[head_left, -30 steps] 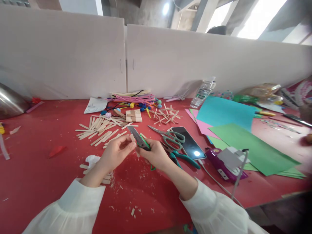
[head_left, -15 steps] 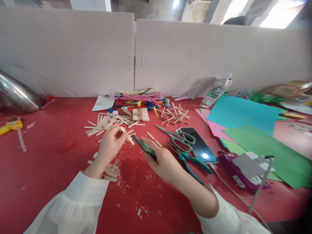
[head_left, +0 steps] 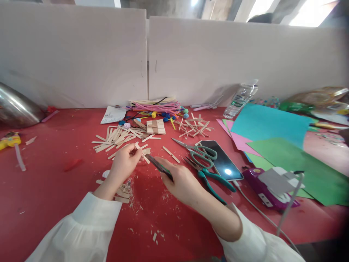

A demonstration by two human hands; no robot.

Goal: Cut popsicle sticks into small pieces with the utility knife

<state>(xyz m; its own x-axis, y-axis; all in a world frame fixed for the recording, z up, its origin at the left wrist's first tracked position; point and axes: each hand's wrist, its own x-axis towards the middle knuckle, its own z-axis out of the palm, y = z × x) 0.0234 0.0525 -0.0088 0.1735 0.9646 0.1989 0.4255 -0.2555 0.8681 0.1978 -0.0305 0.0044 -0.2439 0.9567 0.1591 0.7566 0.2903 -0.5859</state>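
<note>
My left hand (head_left: 124, 165) pinches a short wooden craft stick (head_left: 142, 153) just above the red table (head_left: 49, 182). My right hand (head_left: 181, 180) grips a green-handled utility knife (head_left: 160, 167), its blade pointing up-left toward the stick. The two hands are a little apart. Wood shavings (head_left: 136, 203) lie on the table below them. A loose pile of craft sticks (head_left: 117, 138) lies just beyond my left hand.
Scissors (head_left: 197, 153), teal pliers (head_left: 209, 180), a phone (head_left: 222, 160) and a purple glue gun (head_left: 268, 185) with cable lie to the right. Coloured paper sheets (head_left: 275, 142), a water bottle (head_left: 240, 98), pipe cleaners (head_left: 156, 107) and a glued stick panel (head_left: 156, 126) lie further back. White partition boards (head_left: 81, 58) stand behind.
My hands have come apart and dropped toward the table; the left hand has carried the stick off to the left, away from the knife blade. The view has shifted slightly.
</note>
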